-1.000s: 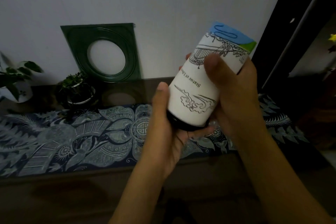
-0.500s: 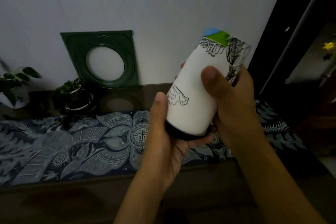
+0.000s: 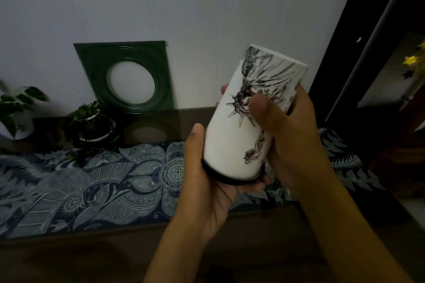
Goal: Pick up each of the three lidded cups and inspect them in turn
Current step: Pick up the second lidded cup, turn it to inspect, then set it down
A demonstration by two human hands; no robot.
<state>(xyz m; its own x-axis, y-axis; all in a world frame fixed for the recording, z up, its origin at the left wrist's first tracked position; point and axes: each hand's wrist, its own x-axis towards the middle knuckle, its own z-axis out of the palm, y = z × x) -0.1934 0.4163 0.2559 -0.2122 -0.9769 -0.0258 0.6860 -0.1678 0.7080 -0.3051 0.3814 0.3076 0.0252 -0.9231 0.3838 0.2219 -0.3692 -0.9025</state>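
Both hands hold the white printed cup [image 3: 239,135] tilted above the surface [image 3: 69,259], the left hand [image 3: 207,190] cradling its black-lidded end and the right hand [image 3: 289,135] wrapped around its side, seemingly to view the print.

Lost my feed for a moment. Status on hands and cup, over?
Left hand cradling black lidded end, right hand wrapped round upper body. White cup held tilted above patterned runner, drawing facing camera. Nothing obstructing. No other cups in view.
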